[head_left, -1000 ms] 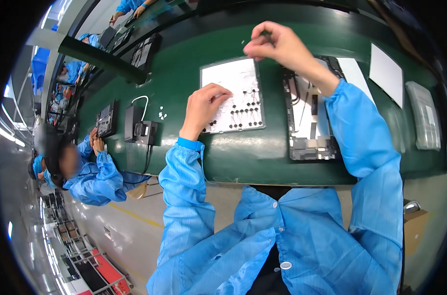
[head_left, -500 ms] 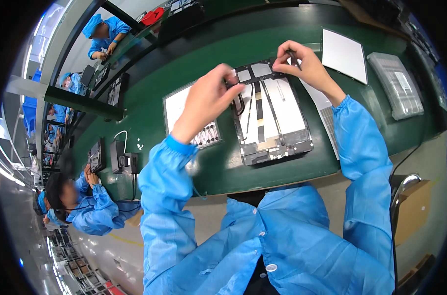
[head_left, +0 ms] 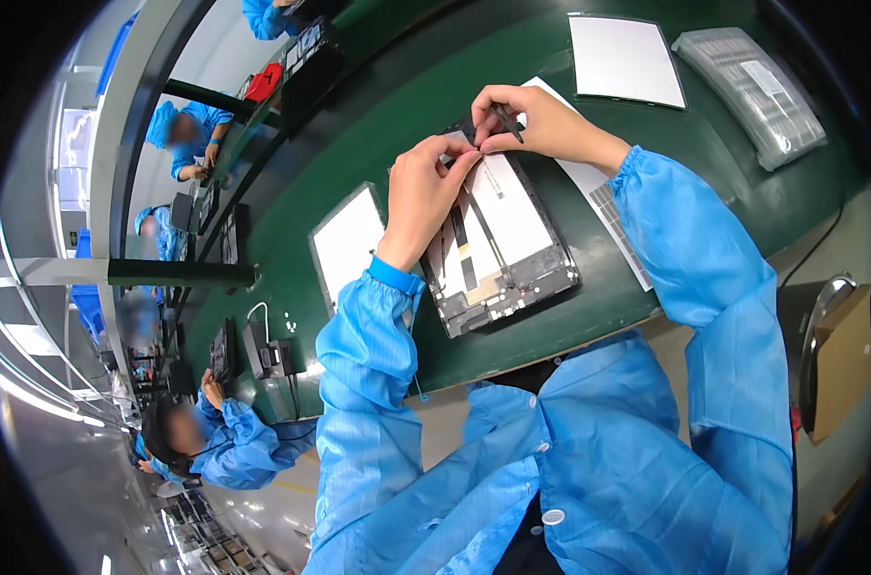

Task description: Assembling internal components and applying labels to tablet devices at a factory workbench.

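Observation:
An opened tablet (head_left: 512, 220) lies on the green bench, its pale inner plate, dark flat cables and black lower circuit parts exposed. Over its far end my left hand (head_left: 421, 196) is closed, thumb and index finger pinched together; whatever is between them is too small to make out. My right hand (head_left: 545, 125) meets it there, fingertips almost touching the left ones. A slim black pen-like tool (head_left: 508, 125) is held in the right fingers, slanting across them. Both hands partly hide the tablet's far edge and the dark part there.
Left of the tablet lies a white sheet or tray (head_left: 347, 244); a printed sheet (head_left: 613, 216) sits at its right. Farther right are a white panel (head_left: 627, 62) and a plastic-wrapped pack (head_left: 752, 96). A black device (head_left: 265, 353) stands near a co-worker (head_left: 248, 436) at the left.
My fingertips have come together over the tablet's far end, the right hand moving in toward the left. The tablet sits more tilted in view, and the whole view has turned.

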A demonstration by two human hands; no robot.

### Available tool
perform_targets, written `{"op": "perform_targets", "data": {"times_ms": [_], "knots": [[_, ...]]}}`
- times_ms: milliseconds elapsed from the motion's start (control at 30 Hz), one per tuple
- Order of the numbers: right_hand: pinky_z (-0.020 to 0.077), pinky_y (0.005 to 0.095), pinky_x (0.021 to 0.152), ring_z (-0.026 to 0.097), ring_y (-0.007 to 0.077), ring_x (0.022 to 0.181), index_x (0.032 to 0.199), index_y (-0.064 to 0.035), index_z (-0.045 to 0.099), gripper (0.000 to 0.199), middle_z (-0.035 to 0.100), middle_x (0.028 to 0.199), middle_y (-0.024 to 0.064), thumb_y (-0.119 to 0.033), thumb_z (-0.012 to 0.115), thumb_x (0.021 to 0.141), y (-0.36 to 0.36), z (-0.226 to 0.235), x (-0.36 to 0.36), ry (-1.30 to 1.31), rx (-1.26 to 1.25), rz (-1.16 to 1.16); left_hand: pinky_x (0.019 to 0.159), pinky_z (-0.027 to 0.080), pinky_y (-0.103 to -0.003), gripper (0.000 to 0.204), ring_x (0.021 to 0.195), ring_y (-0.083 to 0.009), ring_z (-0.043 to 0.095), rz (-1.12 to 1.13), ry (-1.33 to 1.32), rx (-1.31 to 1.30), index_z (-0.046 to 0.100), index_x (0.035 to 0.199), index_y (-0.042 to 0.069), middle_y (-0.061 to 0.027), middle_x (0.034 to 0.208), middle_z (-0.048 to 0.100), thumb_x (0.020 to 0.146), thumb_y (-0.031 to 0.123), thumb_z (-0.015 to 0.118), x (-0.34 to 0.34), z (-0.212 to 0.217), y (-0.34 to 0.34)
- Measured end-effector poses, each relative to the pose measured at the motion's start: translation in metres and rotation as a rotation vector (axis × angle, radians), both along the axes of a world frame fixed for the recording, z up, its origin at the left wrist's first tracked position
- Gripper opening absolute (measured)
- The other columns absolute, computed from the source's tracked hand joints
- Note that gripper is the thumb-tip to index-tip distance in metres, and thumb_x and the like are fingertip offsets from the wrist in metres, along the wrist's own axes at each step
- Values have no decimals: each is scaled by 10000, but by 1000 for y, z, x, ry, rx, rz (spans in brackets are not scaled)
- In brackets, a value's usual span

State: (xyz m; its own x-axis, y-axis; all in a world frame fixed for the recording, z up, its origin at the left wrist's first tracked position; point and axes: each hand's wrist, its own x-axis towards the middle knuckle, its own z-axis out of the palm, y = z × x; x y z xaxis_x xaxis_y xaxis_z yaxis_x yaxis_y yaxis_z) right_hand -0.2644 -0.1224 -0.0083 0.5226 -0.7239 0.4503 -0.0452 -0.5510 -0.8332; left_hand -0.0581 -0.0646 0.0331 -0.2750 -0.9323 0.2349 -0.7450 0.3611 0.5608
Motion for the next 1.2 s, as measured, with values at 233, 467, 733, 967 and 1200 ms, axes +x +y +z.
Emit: {"op": "perform_targets", "data": {"times_ms": [233,467,733,967,1200], "knots": [[456,212,731,599,77,839,1157,-86,527,369,652,1043,31,-160,756,877,-8,-27,8,-198,174,-62,610,512,-324,143,622,-201,649,24,-59,-124,705,839,32,-73,763,704,831,174,729,-5,-3,1],[452,241,713,536,99,781,1266,-110,449,591,604,1122,56,-183,809,803,-2,-30,15,-161,171,-185,632,527,-350,157,662,-239,676,15,-92,-119,696,839,30,-80,775,704,836,184,720,-6,-1,-1],[442,267,798,580,137,940,1271,-98,466,522,623,1056,82,-172,765,850,-2,-25,25,-69,440,-194,644,523,-367,151,701,-258,673,1,-138,-144,689,838,31,-82,777,688,839,181,710,-4,0,-4],[474,280,718,594,133,819,1174,-70,509,484,622,1019,89,-300,791,854,-1,-35,11,-5,178,-287,723,501,-391,220,803,-277,648,36,-94,-31,646,998,28,-99,917,668,844,179,693,-1,0,-15],[515,388,738,662,311,817,1021,-55,507,346,682,936,132,-256,749,879,75,-5,-15,86,30,-276,1194,231,-423,460,1461,-360,268,11,302,-139,430,1397,-5,-200,1558,296,982,145,558,36,-38,47]]}}
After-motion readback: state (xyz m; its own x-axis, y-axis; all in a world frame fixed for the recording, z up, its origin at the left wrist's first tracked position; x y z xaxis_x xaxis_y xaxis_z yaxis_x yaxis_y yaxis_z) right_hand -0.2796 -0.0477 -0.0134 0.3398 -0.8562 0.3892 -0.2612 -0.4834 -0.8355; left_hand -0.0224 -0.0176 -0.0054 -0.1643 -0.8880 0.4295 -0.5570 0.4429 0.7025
